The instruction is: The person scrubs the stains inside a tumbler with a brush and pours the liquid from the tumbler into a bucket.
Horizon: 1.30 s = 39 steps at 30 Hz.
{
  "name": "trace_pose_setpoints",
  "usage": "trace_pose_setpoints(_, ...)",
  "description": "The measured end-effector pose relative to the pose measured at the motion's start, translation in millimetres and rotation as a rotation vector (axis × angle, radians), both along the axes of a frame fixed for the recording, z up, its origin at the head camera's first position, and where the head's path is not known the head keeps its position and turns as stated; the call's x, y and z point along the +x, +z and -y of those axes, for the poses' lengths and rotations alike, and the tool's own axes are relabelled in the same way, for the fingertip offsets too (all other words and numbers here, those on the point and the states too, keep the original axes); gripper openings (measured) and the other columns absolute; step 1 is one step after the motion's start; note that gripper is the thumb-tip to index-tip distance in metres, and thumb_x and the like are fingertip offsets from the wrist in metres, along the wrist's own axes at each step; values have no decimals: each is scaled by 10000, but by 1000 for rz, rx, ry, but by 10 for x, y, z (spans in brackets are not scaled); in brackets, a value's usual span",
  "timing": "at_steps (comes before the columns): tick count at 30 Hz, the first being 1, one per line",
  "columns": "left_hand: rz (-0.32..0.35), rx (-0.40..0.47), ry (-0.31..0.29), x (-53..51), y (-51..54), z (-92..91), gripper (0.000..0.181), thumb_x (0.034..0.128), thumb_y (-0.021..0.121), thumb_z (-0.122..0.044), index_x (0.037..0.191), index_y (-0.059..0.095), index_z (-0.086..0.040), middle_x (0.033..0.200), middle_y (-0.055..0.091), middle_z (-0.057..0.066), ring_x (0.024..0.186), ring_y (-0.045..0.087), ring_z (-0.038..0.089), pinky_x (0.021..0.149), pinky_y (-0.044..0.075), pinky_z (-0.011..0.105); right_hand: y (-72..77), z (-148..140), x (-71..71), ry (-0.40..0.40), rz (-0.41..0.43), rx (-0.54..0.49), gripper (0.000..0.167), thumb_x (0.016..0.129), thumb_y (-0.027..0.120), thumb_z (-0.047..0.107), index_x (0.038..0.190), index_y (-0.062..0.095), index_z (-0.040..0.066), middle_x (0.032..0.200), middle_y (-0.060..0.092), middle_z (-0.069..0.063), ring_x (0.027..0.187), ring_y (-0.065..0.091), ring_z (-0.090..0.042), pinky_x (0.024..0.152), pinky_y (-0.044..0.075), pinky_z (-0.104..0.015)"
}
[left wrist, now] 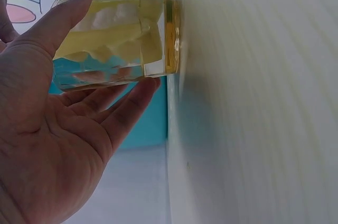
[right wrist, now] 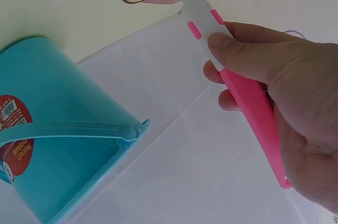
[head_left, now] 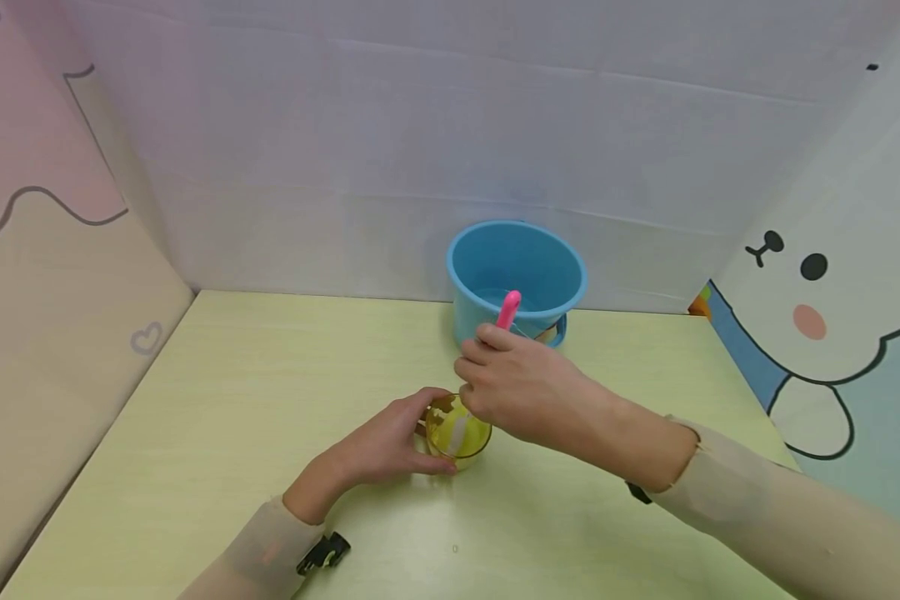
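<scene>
My left hand (head_left: 390, 442) holds a clear amber-tinted glass (left wrist: 113, 42) from its left side, thumb on the near side and fingers on the far side. The glass is upright, its base at or just above the tabletop; I cannot tell which. In my right hand (head_left: 532, 387) is a sponge cup brush, gripped by its pink and white handle (right wrist: 253, 110), with the thumb along the white part. Its yellow and white sponge head (head_left: 457, 429) is inside the glass. The right hand hides part of the handle in the head view.
A blue bucket (head_left: 471, 310) with a handle and a red label (right wrist: 18, 139) stands behind the hands, near the back wall sheet (head_left: 307, 167). Printed cartoon sheets flank the pale yellow table (head_left: 270, 358) on both sides.
</scene>
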State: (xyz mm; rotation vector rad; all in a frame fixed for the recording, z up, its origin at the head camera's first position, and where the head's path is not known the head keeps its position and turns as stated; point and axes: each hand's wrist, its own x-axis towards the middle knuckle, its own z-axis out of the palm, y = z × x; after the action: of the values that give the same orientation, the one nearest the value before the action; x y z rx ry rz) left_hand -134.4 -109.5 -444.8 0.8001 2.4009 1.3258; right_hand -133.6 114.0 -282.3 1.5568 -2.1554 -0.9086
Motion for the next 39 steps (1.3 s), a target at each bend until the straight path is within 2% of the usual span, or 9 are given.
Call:
trace_pose_setpoints(12, -13, 5, 5, 5, 5, -9, 854, 808, 958, -360, 1494, 503, -131, 1247, 636, -71, 1069, 621, 147, 925, 565, 373, 16, 19, 15, 22, -20, -3, 408, 769, 959, 429, 1082, 809, 215, 1031, 730, -7, 1029, 593, -227, 975, 404, -389)
trace_pose_setpoints(21, -9, 6, 6, 18, 15, -10, 847, 808, 962, -315, 1494, 500, -130, 1197, 638, -78, 1029, 622, 139, 901, 568, 379, 36, 25, 13, 36, -42, -31, 375, 789, 947, 413, 1059, 805, 195, 999, 720, -15, 986, 590, -230, 961, 415, -382)
trace_pose_setpoints(30, 13, 44, -7, 12, 10, -17, 794, 806, 965, -266, 1443, 512, -129, 1148, 648, -89, 1030, 656, 119, 908, 580, 351, 79, 13, -18, -4, -46, -48, 336, 798, 946, 375, 1023, 791, 179, 978, 710, -27, 979, 592, -251, 951, 427, -387)
trace_pose_setpoints(39, 1, 30, 4, 17, 9, -19, 817, 799, 968, -287, 1453, 508, -116, 1147, 648, -98, 1046, 653, 112, 913, 569, 350, 132, -19, -20, -28, -42, -80, 247, 839, 916, 331, 970, 785, 168, 931, 679, -35, 954, 585, -250, 936, 421, -393)
